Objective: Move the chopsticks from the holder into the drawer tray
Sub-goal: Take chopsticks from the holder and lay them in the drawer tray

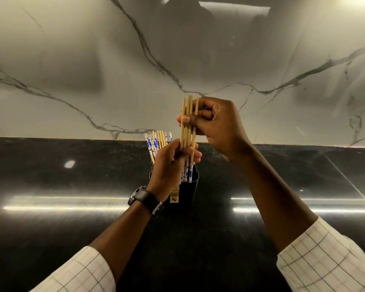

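Note:
Several plain bamboo chopsticks [189,123] stand upright in the air above a black holder [193,186] on the counter. My right hand [217,127] grips their upper part, thumb across the front. My left hand [171,165], with a black watch on its wrist, closes around their lower ends, which show blue-and-white patterned tips just over the holder's rim. More chopsticks [156,144], blue-and-white ones and a few bamboo ones, still stick out of the holder behind my left hand. No drawer or tray is in view.
The holder stands on a glossy black stone counter [72,207] against a white marble-look backsplash [93,81]. Bright light streaks reflect off the counter on both sides. My checked sleeves fill the lower corners.

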The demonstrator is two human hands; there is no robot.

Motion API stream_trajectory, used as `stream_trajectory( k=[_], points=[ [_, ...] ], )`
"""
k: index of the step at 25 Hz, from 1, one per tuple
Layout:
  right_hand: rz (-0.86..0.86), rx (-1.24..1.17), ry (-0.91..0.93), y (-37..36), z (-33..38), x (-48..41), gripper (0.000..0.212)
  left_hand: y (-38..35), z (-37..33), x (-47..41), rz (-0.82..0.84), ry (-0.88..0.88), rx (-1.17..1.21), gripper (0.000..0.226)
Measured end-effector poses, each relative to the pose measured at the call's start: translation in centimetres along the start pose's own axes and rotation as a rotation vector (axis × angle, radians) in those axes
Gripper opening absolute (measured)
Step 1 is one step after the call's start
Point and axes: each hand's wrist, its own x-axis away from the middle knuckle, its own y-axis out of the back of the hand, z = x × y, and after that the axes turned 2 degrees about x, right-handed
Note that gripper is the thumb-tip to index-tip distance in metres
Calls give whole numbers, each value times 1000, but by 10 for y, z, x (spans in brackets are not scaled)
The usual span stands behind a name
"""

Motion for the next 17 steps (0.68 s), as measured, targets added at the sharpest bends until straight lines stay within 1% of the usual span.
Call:
stream_trajectory(
  k=[2,4,8,10,12,13,14,16,17],
  points=[
    [-58,-43,-20,2,3,8,17,-1,-5,7,1,33,48,21],
    [-152,-107,-45,5,4,17,17,2,-6,15,12,67,73,22],
    [-287,-316,-141,18,6,34,18,11,-2,39,52,97,76,21],
    [-382,-411,-194,25,3,46,16,14,4,52,-4,148,160,24],
    [-479,-534,-243,28,-1,59,16,17,8,62,-124,243,300,28],
    [-500,-572,-261,26,-3,65,16,17,10,66,-160,278,351,30],
    [-496,-576,-274,24,-6,71,17,17,12,69,-175,285,343,30],
    [-424,-506,-278,16,-8,81,17,18,14,73,-142,218,167,28],
    [-368,-463,-272,12,-8,84,17,18,12,72,-89,173,85,27]
  ],
)
